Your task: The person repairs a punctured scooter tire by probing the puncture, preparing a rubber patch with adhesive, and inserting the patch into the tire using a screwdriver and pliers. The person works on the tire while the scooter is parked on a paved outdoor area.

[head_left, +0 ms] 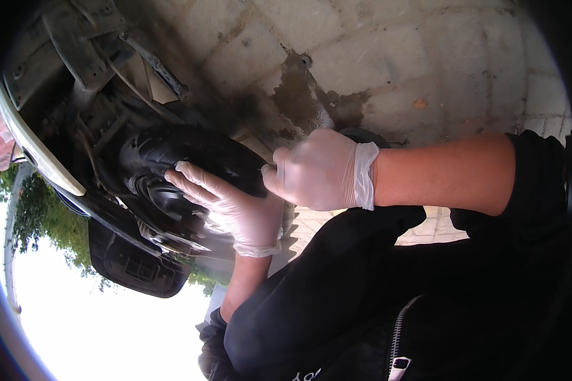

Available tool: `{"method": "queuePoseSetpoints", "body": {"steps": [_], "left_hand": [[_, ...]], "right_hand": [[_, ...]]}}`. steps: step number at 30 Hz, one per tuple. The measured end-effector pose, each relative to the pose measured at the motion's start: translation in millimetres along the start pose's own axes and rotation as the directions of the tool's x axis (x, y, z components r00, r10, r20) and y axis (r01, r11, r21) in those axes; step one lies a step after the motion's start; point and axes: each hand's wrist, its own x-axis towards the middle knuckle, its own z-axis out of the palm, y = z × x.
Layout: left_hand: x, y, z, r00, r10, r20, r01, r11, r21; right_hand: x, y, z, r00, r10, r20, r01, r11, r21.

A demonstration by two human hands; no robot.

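Observation:
A black tyre (190,141) of a two-wheeled vehicle fills the centre-left of the head view, around a dark wheel hub. My left hand (229,213), in a thin translucent glove, lies against the tyre and hub with its fingers apart. My right hand (314,171), gloved the same way, is closed in a fist beside the tyre, above and right of my left hand. Whatever it holds, if anything, is hidden by its fingers.
The vehicle's grimy frame (82,57) and pale body trim (51,159) run along the left, with a dark part (136,257) below. Stained paving (413,76) lies at the top, a dark round object (362,133) behind my right wrist. Trees show at far left.

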Motion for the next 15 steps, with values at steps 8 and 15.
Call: {"method": "queuePoseSetpoints", "body": {"steps": [8,15], "left_hand": [[-1.5,2.5,-4.4,1.000,-0.005,0.019,0.005,1.000,0.012],[-2.2,1.1,-3.5,1.000,-0.012,0.023,0.011,1.000,0.018]], "right_hand": [[0.7,0.5,14.6,0.611,0.262,0.747,-0.344,-0.762,0.549],[3.9,-36.2,24.9,0.612,0.580,0.537,-0.125,-0.600,0.790]]}}
